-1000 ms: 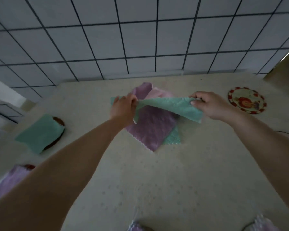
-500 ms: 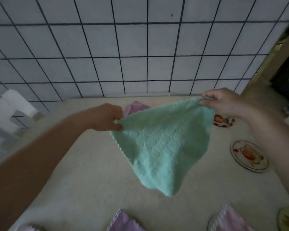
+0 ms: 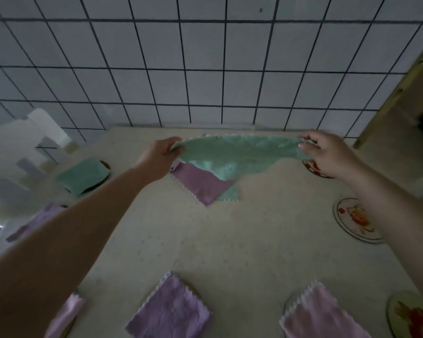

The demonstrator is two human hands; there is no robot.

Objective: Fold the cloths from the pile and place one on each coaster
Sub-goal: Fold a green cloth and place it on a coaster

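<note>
Green cloth stretched between both hands.

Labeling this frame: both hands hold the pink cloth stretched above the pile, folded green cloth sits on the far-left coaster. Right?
Not quite. In the head view the cloth stretched between the left hand and right hand is green, not pink. The rest stands: it hangs above the pile, and a folded green cloth sits on the far-left coaster.

A speckled beige countertop carries a flat pile of purple and green cloths, round fruit-printed coasters, and folded purple and green cloths on others.
</note>
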